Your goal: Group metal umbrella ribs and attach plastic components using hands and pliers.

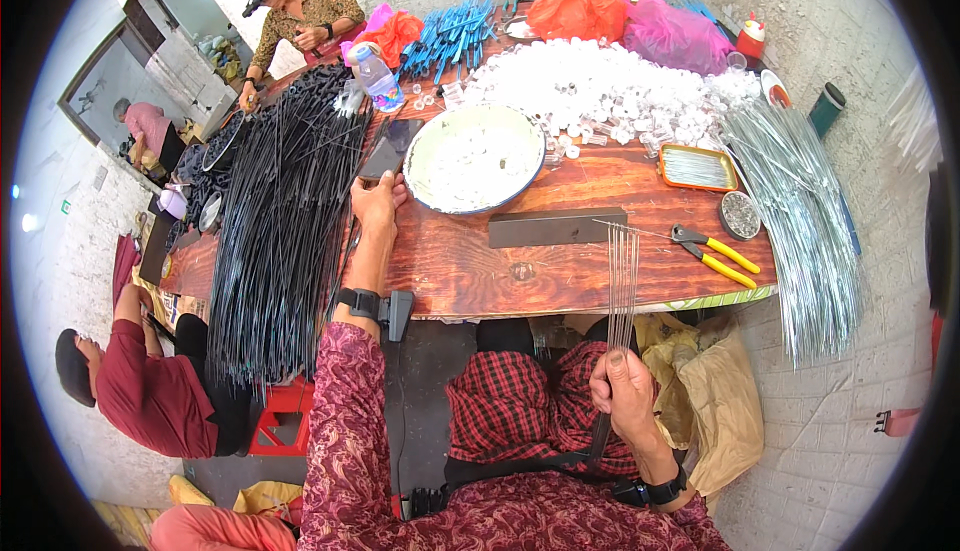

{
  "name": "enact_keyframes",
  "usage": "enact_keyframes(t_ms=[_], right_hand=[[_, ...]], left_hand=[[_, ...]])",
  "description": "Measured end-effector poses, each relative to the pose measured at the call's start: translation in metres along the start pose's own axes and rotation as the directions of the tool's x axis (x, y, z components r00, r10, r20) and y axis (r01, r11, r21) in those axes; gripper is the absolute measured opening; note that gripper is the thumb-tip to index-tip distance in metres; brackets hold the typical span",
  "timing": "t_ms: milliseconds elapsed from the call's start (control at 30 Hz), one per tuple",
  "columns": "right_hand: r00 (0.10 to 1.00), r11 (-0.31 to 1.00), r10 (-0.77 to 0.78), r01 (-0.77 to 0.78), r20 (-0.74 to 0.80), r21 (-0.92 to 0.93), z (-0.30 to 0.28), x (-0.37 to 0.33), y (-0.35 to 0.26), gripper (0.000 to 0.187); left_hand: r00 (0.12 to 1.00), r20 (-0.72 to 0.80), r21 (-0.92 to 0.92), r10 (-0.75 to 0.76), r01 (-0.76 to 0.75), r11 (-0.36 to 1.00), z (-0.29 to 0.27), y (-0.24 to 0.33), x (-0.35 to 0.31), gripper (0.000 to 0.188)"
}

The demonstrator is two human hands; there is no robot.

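Observation:
My left hand [378,199] is closed on the near end of a dark grey flat block [382,159], just left of a white enamel basin [440,166] with a dark rim. My right hand [625,388], above my lap, grips a bundle of thin metal wires [622,286]. The wires stand upright from the fist and fan slightly, and one bends off to the side at the top. Behind their tips lies a dark grey flat bar [555,229]. To the right of the wires rest cutting pliers [712,251] with yellow handles.
A long black bundle of strands [280,241] overhangs the table's left edge; silver wires [800,221] overhang the right. Clear plastic caps [590,81] are heaped behind the basin. A yellow-rimmed tray [697,168] and a round tin [740,216] stand right. Co-workers sit around.

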State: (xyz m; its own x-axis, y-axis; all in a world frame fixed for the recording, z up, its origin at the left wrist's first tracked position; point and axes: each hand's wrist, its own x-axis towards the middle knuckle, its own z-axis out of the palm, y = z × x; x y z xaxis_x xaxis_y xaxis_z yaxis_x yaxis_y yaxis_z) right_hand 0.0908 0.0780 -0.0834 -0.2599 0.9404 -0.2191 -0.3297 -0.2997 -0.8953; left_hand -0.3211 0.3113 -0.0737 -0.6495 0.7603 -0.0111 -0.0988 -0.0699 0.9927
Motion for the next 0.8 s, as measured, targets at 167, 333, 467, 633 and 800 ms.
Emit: enact_keyframes(t_ms=[167,333,467,633,800], right_hand=[[1.0,1.0,-0.002,0.001,-0.019,-0.006,0.0,-0.001,-0.002,0.046],[1.0,1.0,0.002,-0.002,-0.012,-0.016,0.001,-0.002,-0.002,0.046],[1.0,1.0,0.013,-0.014,-0.003,-0.006,0.004,-0.001,-0.003,0.046],[1.0,1.0,0.003,-0.004,-0.025,-0.012,-0.001,-0.001,-0.002,0.045],[1.0,1.0,0.002,-0.002,-0.003,0.015,0.0,-0.002,-0.002,0.044]], left_hand=[[0.994,-0.078,0.097,0.072,-0.065,0.993,0.012,0.004,-0.016,0.048],[0.999,-0.039,0.136,0.029,-0.023,0.99,0.012,0.005,-0.01,0.05],[0.994,0.112,0.124,0.0,-0.014,0.992,-0.006,-0.004,0.011,0.048],[0.987,0.148,0.36,-0.066,0.009,0.933,0.004,0.009,0.006,0.035],[0.986,0.154,0.314,0.067,-0.113,0.943,-0.034,0.021,0.022,0.027]])
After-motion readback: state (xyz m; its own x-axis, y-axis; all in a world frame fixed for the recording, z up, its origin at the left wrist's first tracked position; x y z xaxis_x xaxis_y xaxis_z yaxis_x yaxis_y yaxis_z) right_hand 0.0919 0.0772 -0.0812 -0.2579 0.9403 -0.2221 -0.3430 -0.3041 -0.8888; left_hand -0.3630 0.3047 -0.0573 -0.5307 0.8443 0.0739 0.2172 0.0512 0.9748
